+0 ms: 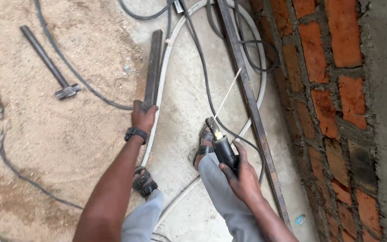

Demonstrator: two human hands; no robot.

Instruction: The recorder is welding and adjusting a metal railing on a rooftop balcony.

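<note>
My left hand (143, 116) grips the near end of a dark steel bar (153, 67) that lies on the concrete floor and points away from me. A black band sits on that wrist. My right hand (242, 177) is closed on a black welding electrode holder (222, 148). A thin pale welding rod (228, 92) sticks out of its jaws, and the rod's tip reaches the long steel angle bar (251, 112) that runs along the foot of the brick wall. My sandalled feet stand between both hands.
A red brick wall (337, 89) with a grey plastered column fills the right side. A hammer (50, 62) lies on the sand at upper left. A white hose (166, 67) and black cables (202, 67) loop over the floor around my feet.
</note>
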